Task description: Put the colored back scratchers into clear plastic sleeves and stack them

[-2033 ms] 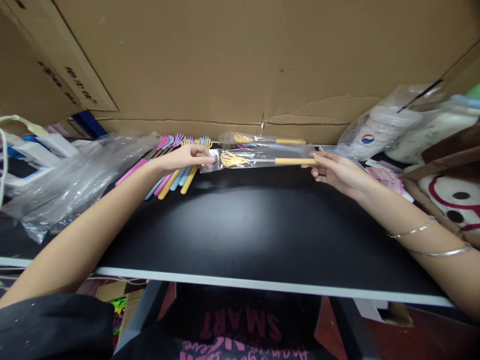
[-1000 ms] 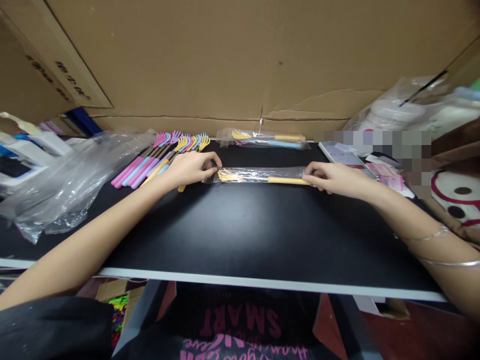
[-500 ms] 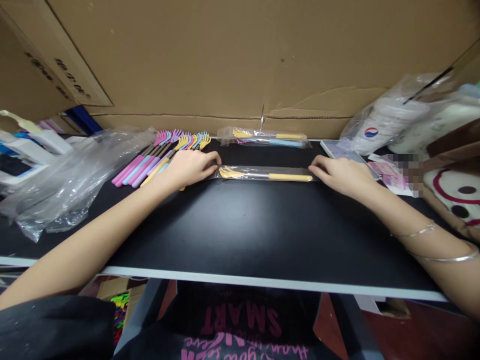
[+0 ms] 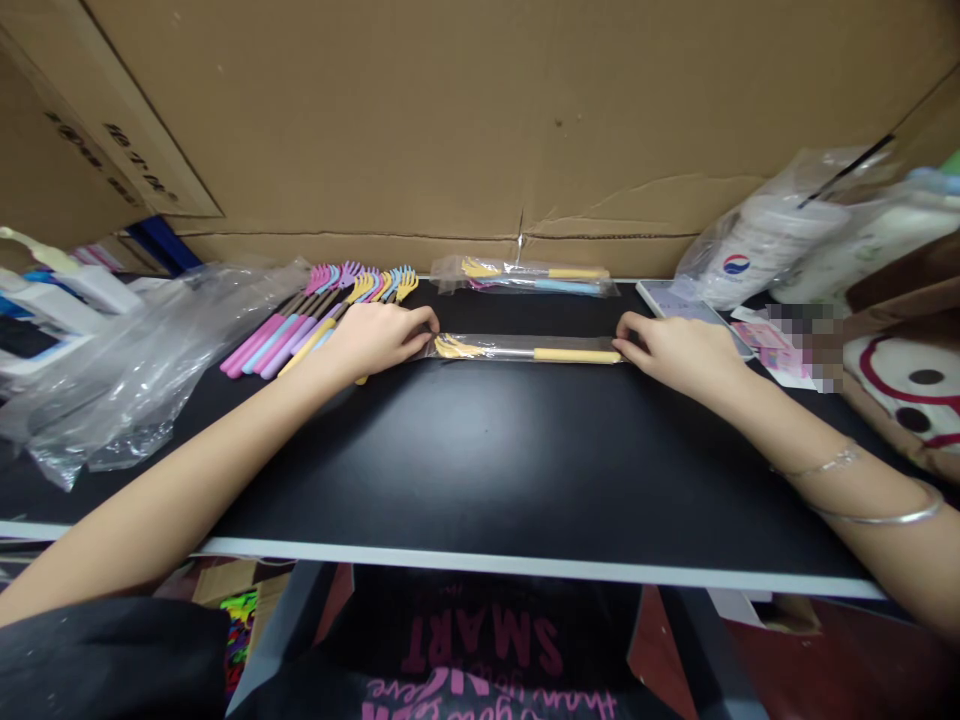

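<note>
A yellow back scratcher [image 4: 576, 356] in a clear plastic sleeve lies crosswise over the black table, its clawed end to the left. My left hand [image 4: 382, 338] pinches the sleeve's left end beside the claw. At the handle end, my right hand [image 4: 671, 350] pinches the sleeve's right end between thumb and fingers. Behind it lie several bagged back scratchers [image 4: 574, 287], with yellow and blue handles showing. Left of my left hand, loose back scratchers [image 4: 281, 343] in pink, blue, purple and yellow lie side by side, partly hidden by that hand.
Clear plastic bags [image 4: 142, 370] spread over the table's left side. A tall cardboard wall [image 4: 420, 130] closes off the back. On the right are a phone-like flat object [image 4: 675, 300], a bagged Pepsi cup [image 4: 765, 255] and a plush-looking bag [image 4: 911, 385]. The table's pale front edge [image 4: 525, 562] runs near me.
The view has shifted very slightly. Both hands keep their pinch on the sleeve's ends, and the back scratcher stays in place.
</note>
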### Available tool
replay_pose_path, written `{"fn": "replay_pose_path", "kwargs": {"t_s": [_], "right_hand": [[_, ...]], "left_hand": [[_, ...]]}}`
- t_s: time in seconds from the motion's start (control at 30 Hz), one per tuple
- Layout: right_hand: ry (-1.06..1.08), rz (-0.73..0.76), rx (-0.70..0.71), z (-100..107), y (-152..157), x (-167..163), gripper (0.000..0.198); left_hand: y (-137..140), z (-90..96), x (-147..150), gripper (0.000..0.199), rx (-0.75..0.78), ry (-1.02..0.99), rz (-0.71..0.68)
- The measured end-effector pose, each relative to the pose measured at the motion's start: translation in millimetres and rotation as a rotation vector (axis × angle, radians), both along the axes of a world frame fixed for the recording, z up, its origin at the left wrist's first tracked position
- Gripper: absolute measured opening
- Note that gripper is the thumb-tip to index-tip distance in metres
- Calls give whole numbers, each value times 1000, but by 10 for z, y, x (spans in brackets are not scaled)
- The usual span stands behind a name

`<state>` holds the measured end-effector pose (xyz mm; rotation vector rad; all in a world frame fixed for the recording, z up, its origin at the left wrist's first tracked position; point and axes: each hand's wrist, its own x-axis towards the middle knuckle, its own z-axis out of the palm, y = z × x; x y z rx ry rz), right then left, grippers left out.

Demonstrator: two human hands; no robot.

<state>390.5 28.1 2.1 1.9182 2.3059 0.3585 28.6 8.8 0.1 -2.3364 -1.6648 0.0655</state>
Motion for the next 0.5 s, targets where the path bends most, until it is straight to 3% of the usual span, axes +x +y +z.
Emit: {"fn": "replay_pose_path", "kwargs": {"t_s": [0.1, 0.23, 0.37, 0.5], "right_hand": [[16, 64, 106, 22, -31, 5, 34], [146, 312, 263, -13, -20, 5, 41], [308, 556, 154, -132, 49, -6, 44], [302, 652, 68, -210, 92, 4, 51]], "left_hand": [[0, 2, 4, 38, 9, -3, 7], [-10, 18, 21, 38, 10, 13, 3], [-15, 24, 26, 39, 3, 1, -4], [-12, 9, 19, 39, 22, -8, -10]]}}
